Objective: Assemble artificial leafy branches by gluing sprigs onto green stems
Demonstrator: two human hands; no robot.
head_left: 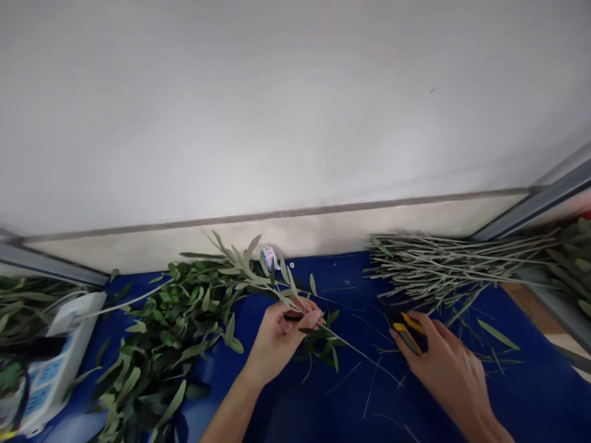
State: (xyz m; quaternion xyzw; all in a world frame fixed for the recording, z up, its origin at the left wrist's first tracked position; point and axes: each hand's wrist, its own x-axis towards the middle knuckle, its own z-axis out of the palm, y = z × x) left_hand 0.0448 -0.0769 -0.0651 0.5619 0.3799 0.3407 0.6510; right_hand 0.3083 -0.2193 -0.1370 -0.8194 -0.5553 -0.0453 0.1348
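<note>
My left hand [286, 335] pinches a leafy stem [258, 280] near the middle of the blue table. Leaves spread from the pinch up and to the left, while the thin bare end runs down to the right. Around the handles of a yellow and grey cutting tool [407, 335], my right hand [447, 366] is closed, to the right of the stem's bare end. The tool's dark blades are hard to make out. Below my left hand lie a few loose green leaves [325, 351].
Leafy cuttings [170, 332] are heaped at the left beside a white power strip [60, 363]. Bare stems [443, 264] form a pile at the back right. Thin trimmings lie on the blue table [341, 406]. A white wall [286, 123] rises behind, with metal frame posts at both sides.
</note>
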